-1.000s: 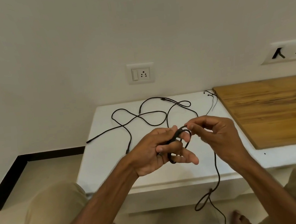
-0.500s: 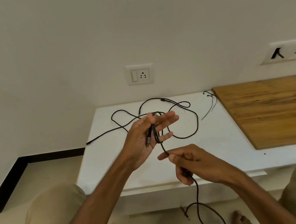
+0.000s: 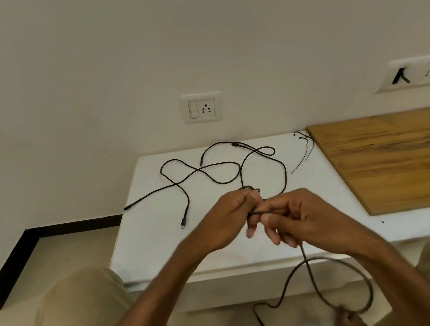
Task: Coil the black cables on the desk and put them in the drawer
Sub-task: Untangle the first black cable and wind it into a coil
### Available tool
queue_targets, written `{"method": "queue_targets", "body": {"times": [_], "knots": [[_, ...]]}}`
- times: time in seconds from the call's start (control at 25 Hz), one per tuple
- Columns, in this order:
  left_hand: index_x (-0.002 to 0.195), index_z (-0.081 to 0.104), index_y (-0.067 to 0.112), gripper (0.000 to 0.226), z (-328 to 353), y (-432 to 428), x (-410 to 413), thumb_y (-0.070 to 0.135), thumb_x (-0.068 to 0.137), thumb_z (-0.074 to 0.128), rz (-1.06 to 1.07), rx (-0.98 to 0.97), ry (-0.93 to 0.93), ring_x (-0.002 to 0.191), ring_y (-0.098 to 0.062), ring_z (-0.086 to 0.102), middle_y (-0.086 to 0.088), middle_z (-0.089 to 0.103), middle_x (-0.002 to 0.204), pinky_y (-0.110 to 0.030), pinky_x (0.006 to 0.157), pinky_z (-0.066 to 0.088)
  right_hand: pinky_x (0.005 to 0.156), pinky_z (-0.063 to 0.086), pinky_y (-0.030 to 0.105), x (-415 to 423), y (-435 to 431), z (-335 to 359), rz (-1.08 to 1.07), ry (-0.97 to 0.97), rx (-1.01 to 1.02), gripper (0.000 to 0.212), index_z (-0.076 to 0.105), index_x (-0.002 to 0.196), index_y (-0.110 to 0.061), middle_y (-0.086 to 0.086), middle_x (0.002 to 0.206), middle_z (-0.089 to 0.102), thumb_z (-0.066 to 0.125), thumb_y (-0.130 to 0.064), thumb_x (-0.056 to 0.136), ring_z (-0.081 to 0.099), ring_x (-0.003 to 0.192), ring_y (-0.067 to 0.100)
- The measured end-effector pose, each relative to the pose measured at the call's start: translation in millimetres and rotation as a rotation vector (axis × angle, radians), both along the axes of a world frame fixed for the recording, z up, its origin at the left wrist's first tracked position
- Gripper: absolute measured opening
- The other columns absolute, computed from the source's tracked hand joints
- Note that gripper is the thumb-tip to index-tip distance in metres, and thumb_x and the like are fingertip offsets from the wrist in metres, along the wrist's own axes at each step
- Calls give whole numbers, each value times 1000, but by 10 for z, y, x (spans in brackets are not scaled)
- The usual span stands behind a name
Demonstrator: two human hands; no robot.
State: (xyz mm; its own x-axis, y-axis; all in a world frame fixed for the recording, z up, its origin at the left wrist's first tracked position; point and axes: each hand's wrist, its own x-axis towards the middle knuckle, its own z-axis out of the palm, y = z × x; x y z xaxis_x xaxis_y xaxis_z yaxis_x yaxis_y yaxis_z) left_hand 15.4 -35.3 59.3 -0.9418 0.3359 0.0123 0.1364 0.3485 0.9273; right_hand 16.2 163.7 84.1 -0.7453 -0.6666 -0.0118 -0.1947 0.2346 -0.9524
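Note:
Above the front of the white desk, my left hand grips a small coil of a black cable. My right hand sits right beside it, pinching the same cable's running length between thumb and fingers. The free part drops from my right hand below the desk edge in a wide loop, its plug end near the floor. Other black cables lie loose and tangled at the back of the desk. A thin black wire lies by the wooden top. No drawer shows.
A wooden desktop adjoins the white desk on the right. Wall sockets sit above the desk, another plate at far right. My knees flank the desk front and my feet rest on the floor below.
My right hand rose from below the left and came level with it, bringing another turn of cable to the coil. My left hand turned palm-down and dropped slightly.

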Motion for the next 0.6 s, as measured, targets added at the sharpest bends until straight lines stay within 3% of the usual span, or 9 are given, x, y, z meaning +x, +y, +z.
{"method": "queue_targets", "body": {"times": [0.12,0.24,0.32,0.4,0.44,0.48,0.6], "knots": [[81,54,-6,49,52,-19,0,23,112,29,-28,90,-75,49,-9,40,-10,41,57,-25,59,33,52,53,28,-20,-12,-9,-190,212,-16,14,80,97,-19,2,74,76,67,-14,96,61,50,10],[77,59,10,55,102,-20,24,33,112,24,-74,107,-117,60,-16,61,-1,31,50,-25,66,37,53,57,30,-61,9,-55,-328,340,-7,8,78,93,-24,-6,74,77,75,-26,87,70,59,15],[68,51,17,51,102,-31,36,37,110,32,-130,97,-161,66,-18,66,5,24,49,-31,70,36,55,58,28,-105,48,-89,-374,366,34,12,77,94,-27,-9,74,77,77,-32,83,72,64,16],[66,41,19,47,93,-75,29,36,110,35,-215,157,-222,67,-20,66,6,21,49,-48,88,44,61,60,29,-150,103,-129,-381,397,74,11,77,97,-27,-10,76,76,75,-30,87,72,71,15],[67,39,19,47,96,-106,27,34,111,33,-255,217,-274,68,-21,66,7,20,47,-62,101,42,65,59,27,-171,119,-151,-378,436,103,10,78,98,-27,-12,78,76,72,-27,90,73,76,13],[68,38,18,46,113,-131,31,31,112,30,-284,290,-333,69,-21,66,8,20,46,-67,110,36,69,58,24,-186,124,-172,-373,479,144,10,78,99,-27,-15,80,75,70,-25,93,72,79,10],[70,39,16,45,200,-143,60,26,112,25,-296,523,-456,74,-23,69,9,18,44,-66,114,33,72,52,19,-197,62,-227,-363,524,297,18,72,102,-30,-19,80,69,57,-20,102,67,82,4]]}}
